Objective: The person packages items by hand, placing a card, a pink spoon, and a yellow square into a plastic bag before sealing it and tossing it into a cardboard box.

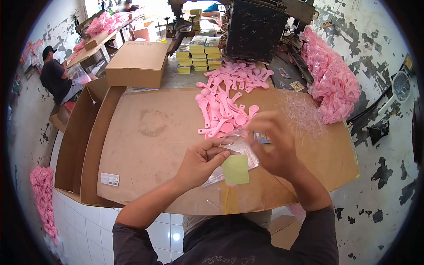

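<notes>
My left hand (204, 161) is closed in a pinch, thumb on top, with a small yellow-green paper card (235, 169) hanging at its fingertips. Clear plastic shows just above these fingers. Raised to the right of the card is my right hand (274, 143), its fingers curved and smeared by motion. Under both hands lies a pile of clear plastic bags (248, 152), partly covered by them. A small blue printed card (261, 137) shows beside the right hand. Just beyond, pink plastic scoops (219, 110) lie heaped on the cardboard.
A cardboard sheet (145, 154) covers the table. Stacked cards (198, 51) and a closed carton (138, 62) stand at the back, near a black machine (254, 31). Open boxes (79, 145) line the left side. Bagged scoops (329, 79) hang right; a person (57, 75) sits far left.
</notes>
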{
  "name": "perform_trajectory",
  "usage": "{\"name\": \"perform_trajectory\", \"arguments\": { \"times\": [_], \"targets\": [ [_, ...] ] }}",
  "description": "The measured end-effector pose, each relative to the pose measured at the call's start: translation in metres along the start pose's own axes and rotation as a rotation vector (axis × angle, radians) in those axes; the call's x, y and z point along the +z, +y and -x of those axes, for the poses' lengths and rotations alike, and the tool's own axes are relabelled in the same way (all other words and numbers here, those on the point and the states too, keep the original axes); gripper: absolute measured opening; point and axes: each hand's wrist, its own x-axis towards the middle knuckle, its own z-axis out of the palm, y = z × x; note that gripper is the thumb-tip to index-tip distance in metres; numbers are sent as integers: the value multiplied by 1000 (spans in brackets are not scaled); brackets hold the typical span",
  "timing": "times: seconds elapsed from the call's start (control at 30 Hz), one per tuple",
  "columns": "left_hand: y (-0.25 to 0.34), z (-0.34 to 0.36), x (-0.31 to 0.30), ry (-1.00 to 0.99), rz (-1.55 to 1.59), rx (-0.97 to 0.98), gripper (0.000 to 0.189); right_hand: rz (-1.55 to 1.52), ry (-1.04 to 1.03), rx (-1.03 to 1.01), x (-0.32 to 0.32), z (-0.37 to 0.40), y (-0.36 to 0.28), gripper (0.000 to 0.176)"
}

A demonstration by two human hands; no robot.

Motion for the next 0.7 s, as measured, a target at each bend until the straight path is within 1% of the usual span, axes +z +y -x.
{"name": "perform_trajectory", "arguments": {
  "times": [0.07,0.17,0.27,0.37,0.47,0.57,0.67,0.7],
  "targets": [
    [1,1,0,11,-47,3,35,234,-115,-174,1,-2,-12,22],
    [6,6,-1,-27,-271,15,36,325,-119,-197,15,3,-12,20],
    [3,8,1,-4,-462,123,41,398,-132,-240,19,2,-11,17],
    [8,9,4,3,-586,209,47,493,-193,-294,23,5,-7,18],
    [9,11,8,-30,-663,179,50,535,-284,-343,25,4,-1,20],
    [3,10,7,-36,-707,244,48,411,-284,-241,24,2,4,17],
    [21,6,3,-58,-627,120,45,339,-140,-114,14,1,13,13],
    [19,7,2,-57,-505,73,44,194,-130,-17,8,2,24,9]
  ]
}}
